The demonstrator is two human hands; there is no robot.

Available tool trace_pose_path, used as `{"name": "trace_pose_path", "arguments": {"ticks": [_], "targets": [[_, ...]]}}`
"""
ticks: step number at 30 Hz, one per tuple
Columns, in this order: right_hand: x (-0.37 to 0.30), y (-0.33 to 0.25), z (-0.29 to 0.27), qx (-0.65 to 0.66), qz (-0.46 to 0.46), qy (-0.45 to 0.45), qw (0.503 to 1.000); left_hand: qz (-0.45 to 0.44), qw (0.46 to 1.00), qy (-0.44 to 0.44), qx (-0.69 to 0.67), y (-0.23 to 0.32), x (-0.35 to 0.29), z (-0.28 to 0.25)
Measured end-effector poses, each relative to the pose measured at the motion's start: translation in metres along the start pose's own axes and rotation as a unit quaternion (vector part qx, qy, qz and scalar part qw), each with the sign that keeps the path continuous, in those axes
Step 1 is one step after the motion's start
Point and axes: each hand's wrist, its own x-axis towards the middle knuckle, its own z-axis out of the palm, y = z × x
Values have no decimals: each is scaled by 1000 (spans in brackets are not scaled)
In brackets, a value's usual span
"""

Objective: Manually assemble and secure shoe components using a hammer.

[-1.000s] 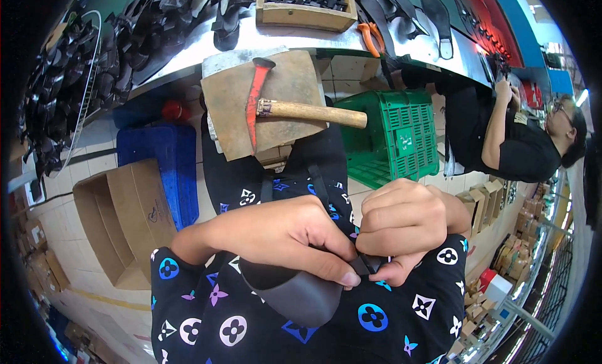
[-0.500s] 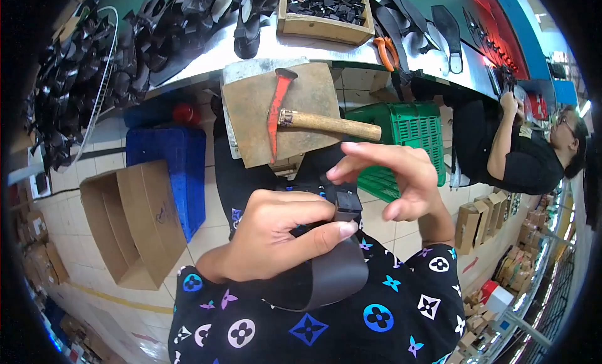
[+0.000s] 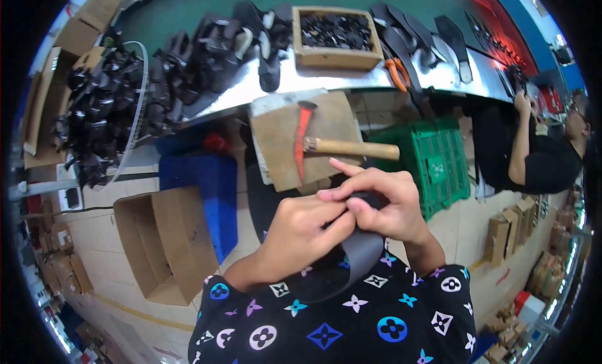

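Leftmost, the left hand [image 3: 307,229] pinches the upper end of a dark curved shoe piece [image 3: 365,254], which hangs in a broad band before the wearer's printed shirt. The piece looks light, smooth and springy, likely to flex if squeezed and perhaps a little slippery along its face; the compact upper end seems the firmest place to hold, leaving the band free. At right, the right hand [image 3: 384,204] closes thumb and fingers on that same end, covering much of it. Half a second ago this hand stood apart, fingers spread, and the end's black block showed plainly.
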Motion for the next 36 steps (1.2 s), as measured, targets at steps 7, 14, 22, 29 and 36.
{"name": "trace_pose_path", "arguments": {"ticks": [7, 14, 22, 29, 36], "targets": [[-2, 56, -46, 300, 165, 159, 926, -2, 902, 349, 256, -17, 40, -61], [-36, 133, -229, -247, 148, 483, 827, -20, 671, 564, 481, -81, 90, -239], [-4, 211, -407, -505, 210, 408, 731, -364, 653, 378, 546, -137, 85, -283], [55, 69, -300, -469, -277, 195, 815, 86, 823, 323, 459, -12, 139, -133], [85, 25, -101, 171, -247, 152, 941, -16, 997, -63, -35, 26, 151, 0]]}}
